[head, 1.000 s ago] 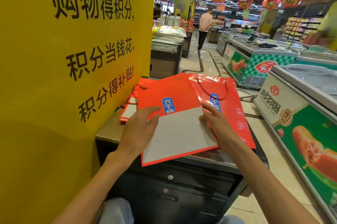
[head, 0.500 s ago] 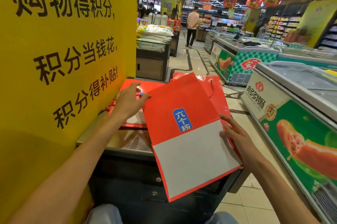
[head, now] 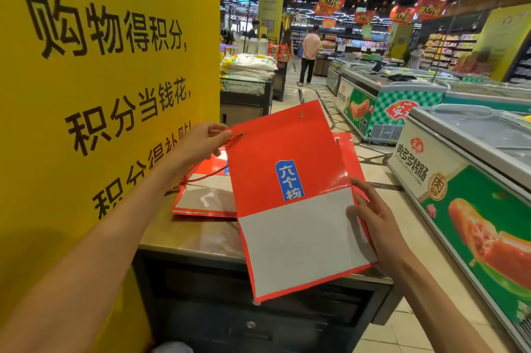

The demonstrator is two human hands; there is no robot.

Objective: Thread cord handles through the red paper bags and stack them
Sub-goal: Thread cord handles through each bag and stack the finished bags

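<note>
My left hand (head: 201,141) is pinching the end of a red cord (head: 236,136) between thumb and fingertips, right at the left eyelet (head: 242,134) of the red paper bag (head: 287,180) I am holding up flat over the front edge of the bench (head: 195,237). That grip is closing tight on the cord. My right hand (head: 373,217) is steadying the bag at its right edge: the thumb is lying on the grey lower panel and the fingers are wrapping behind, so I cannot tell how they are sitting there. The right eyelet (head: 302,115) near the top edge is showing bare.

Behind the bag, a stack of red bags (head: 205,197) is lying on the bench beside the yellow sign (head: 109,79), with cord handles (head: 198,177) trailing off its left side; the held bag is covering the stack's right part. Another red bag (head: 346,148) is peeking out behind the held one, mostly hidden. Whether the cord is passing through the left eyelet is hard to make out.
</note>
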